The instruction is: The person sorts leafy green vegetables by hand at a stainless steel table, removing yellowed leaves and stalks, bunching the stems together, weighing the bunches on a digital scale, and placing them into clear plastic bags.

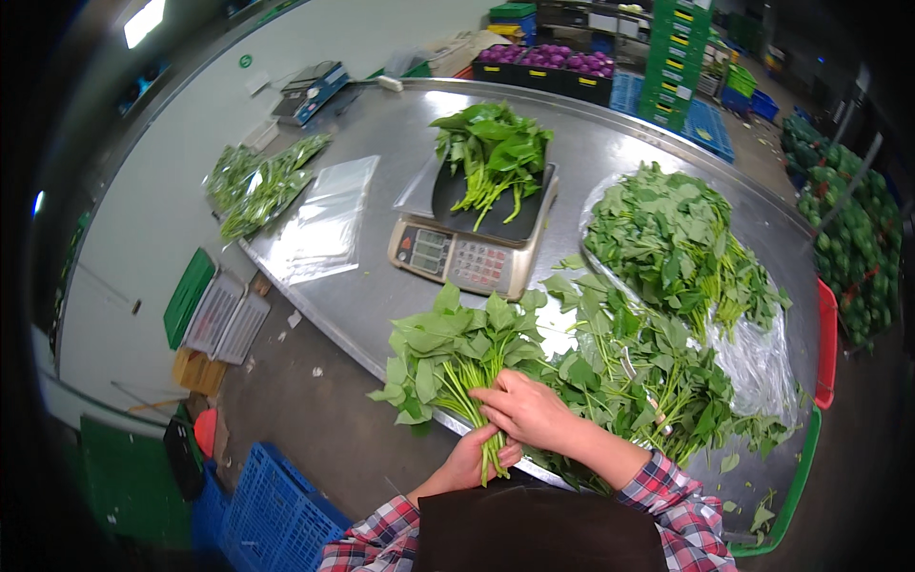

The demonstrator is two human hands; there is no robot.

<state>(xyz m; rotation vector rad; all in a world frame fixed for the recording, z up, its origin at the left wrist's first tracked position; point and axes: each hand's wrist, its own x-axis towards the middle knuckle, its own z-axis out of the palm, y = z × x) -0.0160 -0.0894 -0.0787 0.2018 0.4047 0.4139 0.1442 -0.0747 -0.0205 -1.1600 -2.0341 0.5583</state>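
My left hand (pixel 469 459) is wrapped around the lower stems of a bunch of leafy greens (pixel 429 355), held at the table's near edge with its leaves pointing away and to the left. Higher up the same stems, my right hand (pixel 524 410) grips with bent fingers. Just beyond the bunch stands a digital scale (pixel 405 250), its black pan bearing another bunch of greens (pixel 498 148). Loose leafy stems (pixel 596 367) spread beside my right forearm. A larger heap of greens (pixel 658 214) lies on clear plastic (pixel 762 367) behind them.
The metal table (pixel 372 114) carries flat clear bags (pixel 334 214) and bagged greens (pixel 259 181) at left. A second scale (pixel 310 92) stands at the far left. Purple vegetables (pixel 548 62) fill black crates at the back. A blue crate (pixel 276 505) sits on the floor at lower left.
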